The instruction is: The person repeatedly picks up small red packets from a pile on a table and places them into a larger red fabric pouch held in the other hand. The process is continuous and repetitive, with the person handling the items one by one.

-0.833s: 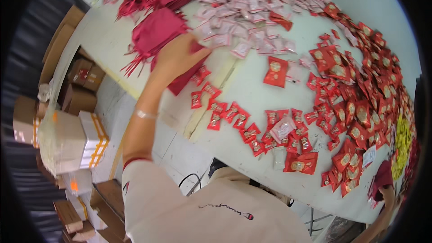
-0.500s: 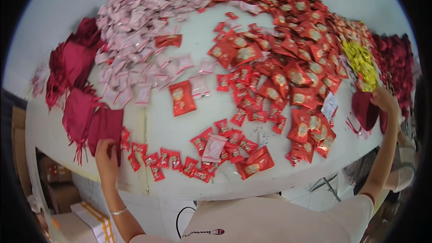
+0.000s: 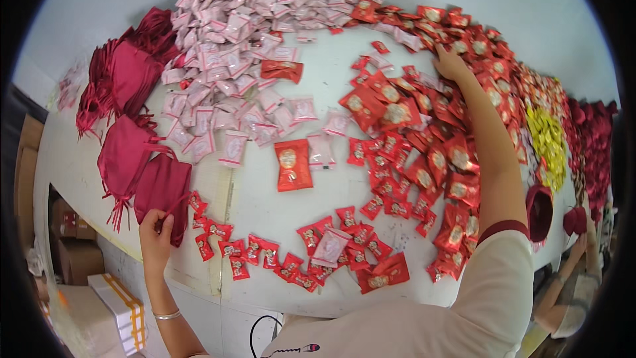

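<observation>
At the near left edge of the table, my left hand is closed on the lower edge of a dark red cloth drawstring pouch. That pouch lies flat, overlapped with another dark red pouch. My right arm stretches far across the table. My right hand is at the heap of red wrapped packets at the back, thumb and fingers apart, with nothing seen in them. Close to my left hand lie small red sweets. A single larger red packet lies mid-table beside pale pink packets.
A big heap of pale pink packets fills the back left. Yellow-wrapped pieces lie at the right, near an upright dark red pouch. Another person's hand holds a dark red pouch there. Cardboard boxes stand below left.
My right hand has left the dark red pouch at the right and swung left and away to the heap of red packets. My left hand stays at its pouch. The view has shifted.
</observation>
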A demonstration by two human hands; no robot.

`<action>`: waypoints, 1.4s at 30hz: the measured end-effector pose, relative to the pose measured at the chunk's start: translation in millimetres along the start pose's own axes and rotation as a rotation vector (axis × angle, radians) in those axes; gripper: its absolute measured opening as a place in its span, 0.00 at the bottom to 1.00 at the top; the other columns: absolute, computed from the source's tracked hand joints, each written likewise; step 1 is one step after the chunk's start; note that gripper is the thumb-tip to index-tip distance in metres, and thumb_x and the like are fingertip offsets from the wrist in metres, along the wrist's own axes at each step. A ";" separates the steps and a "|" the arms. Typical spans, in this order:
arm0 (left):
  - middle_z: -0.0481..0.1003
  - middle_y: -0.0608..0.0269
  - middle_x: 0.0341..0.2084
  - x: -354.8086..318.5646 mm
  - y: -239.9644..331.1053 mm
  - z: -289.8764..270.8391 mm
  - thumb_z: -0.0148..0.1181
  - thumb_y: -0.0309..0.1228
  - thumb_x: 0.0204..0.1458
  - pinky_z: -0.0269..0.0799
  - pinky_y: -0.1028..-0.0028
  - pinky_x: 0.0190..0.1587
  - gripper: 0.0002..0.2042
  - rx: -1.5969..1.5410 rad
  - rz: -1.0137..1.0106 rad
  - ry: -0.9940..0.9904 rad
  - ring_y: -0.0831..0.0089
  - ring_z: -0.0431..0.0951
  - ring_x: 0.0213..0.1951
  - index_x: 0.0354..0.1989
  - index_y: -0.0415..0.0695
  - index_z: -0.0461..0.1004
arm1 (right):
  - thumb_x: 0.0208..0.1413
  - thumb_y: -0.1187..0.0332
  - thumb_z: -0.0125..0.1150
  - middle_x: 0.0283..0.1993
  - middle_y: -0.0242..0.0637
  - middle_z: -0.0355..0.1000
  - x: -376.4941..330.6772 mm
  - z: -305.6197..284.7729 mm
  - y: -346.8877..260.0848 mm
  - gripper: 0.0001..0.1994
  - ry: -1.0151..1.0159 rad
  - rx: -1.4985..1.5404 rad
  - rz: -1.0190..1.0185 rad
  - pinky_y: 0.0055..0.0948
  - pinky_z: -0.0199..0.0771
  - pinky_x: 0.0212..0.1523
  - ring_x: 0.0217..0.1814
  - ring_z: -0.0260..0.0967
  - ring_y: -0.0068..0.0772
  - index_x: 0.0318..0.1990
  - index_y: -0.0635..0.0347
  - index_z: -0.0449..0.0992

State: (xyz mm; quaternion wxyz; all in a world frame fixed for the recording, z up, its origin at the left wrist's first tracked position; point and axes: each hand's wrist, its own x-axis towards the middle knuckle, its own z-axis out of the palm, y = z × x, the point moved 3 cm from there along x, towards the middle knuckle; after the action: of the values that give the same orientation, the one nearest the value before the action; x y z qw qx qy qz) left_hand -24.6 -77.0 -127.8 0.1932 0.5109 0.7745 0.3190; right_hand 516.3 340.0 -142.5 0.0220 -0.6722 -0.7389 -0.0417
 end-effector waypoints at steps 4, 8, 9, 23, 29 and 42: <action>0.58 0.64 0.17 0.4 -10.8 -11.4 0.45 0.27 0.51 0.57 0.80 0.27 0.07 -0.004 -0.036 0.167 0.78 0.57 0.24 0.23 0.37 0.61 | 0.41 0.69 0.46 0.40 0.56 0.65 31.0 7.2 23.3 0.18 -0.053 0.132 -0.034 0.39 0.61 0.45 0.45 0.62 0.51 0.43 0.63 0.64; 0.62 0.62 0.28 7.9 -31.5 -41.2 0.41 0.26 0.53 0.58 0.80 0.38 0.05 0.129 0.112 0.602 0.77 0.61 0.31 0.34 0.37 0.61 | 0.42 0.73 0.49 0.25 0.39 0.65 12.9 -48.8 -6.1 0.14 0.131 0.397 -0.050 0.24 0.65 0.29 0.25 0.61 0.26 0.40 0.62 0.66; 0.63 0.63 0.31 6.7 -30.3 -48.9 0.40 0.25 0.53 0.57 0.80 0.40 0.07 -0.018 0.097 0.668 0.76 0.62 0.33 0.38 0.37 0.61 | 0.44 0.74 0.49 0.26 0.35 0.65 6.1 -57.9 -30.3 0.14 0.165 0.657 -0.092 0.22 0.64 0.26 0.25 0.60 0.22 0.42 0.60 0.66; 0.68 0.66 0.33 18.8 -37.1 4.2 0.39 0.18 0.45 0.58 0.84 0.38 0.12 -0.455 -0.096 0.343 0.82 0.64 0.33 0.36 0.36 0.68 | 0.40 0.58 0.53 0.34 0.43 0.69 46.4 -5.5 -301.2 0.17 0.136 0.163 -0.488 0.35 0.65 0.37 0.38 0.66 0.43 0.38 0.57 0.69; 0.69 0.64 0.36 14.4 -30.9 1.9 0.47 0.21 0.46 0.59 0.83 0.42 0.12 -0.487 -0.120 0.442 0.81 0.66 0.38 0.41 0.35 0.67 | 0.39 0.73 0.52 0.22 0.28 0.63 -0.3 -44.6 -273.3 0.17 -0.549 1.306 -0.295 0.23 0.66 0.29 0.23 0.60 0.22 0.41 0.56 0.68; 0.64 0.57 0.46 18.6 -31.6 -1.8 0.44 0.16 0.43 0.54 0.76 0.52 0.19 -0.345 0.041 0.504 0.72 0.62 0.49 0.47 0.34 0.62 | 0.45 0.70 0.47 0.19 0.38 0.65 -162.7 -105.8 -272.7 0.20 -0.908 1.637 -0.398 0.24 0.65 0.13 0.12 0.61 0.25 0.50 0.61 0.62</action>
State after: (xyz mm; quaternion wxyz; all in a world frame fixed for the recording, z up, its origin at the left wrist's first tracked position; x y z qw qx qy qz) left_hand -54.4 -69.2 -147.8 0.0720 0.3910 0.7220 0.5663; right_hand 258.0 143.7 -60.3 0.1891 -0.2625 -0.5775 0.7495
